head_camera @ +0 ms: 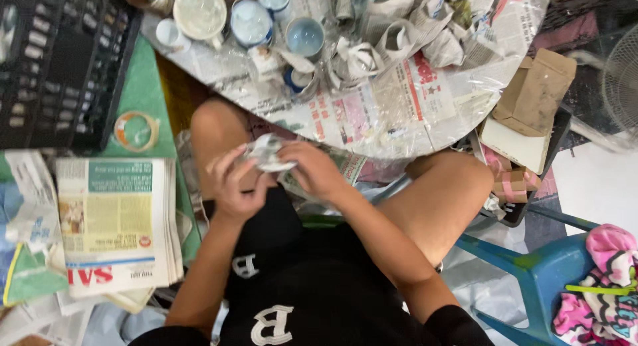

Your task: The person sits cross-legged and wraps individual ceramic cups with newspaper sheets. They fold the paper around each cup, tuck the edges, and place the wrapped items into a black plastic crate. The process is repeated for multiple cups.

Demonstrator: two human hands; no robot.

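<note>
The left hand (234,180) and the right hand (312,170) met over the person's lap, and both were grasping one small object (269,152), already mostly covered in newspaper. The fingers of the left hand were curled around its near left side, while the right hand pressed the paper from the right, with the thumb on top. What was inside the paper I could not tell; only grey and white printed paper showed. The bundle sat between the knees, just near the edge of the round tabletop (399,120).

As I judge it, the step in hand was the wrapping itself: the paper was being folded and tightened around the object, and it was not yet closed. The next move would call for tucking the loose corner under and keeping a firm but gentle grip, because the thing inside is probably breakable.

On the tabletop, which was covered with newspaper and clear plastic film, stood several cups (304,37) at the far left, still bare, and beside them to the right lay a few wrapped bundles (355,59). On the floor to the left lay a stack of newspapers (116,223), with a roll of tape (136,130) just beyond it and a black plastic crate (60,60) further away. To the right were some cardboard pieces (535,93) and a blue plastic chair (541,269) carrying a pink cloth (608,279).
</note>
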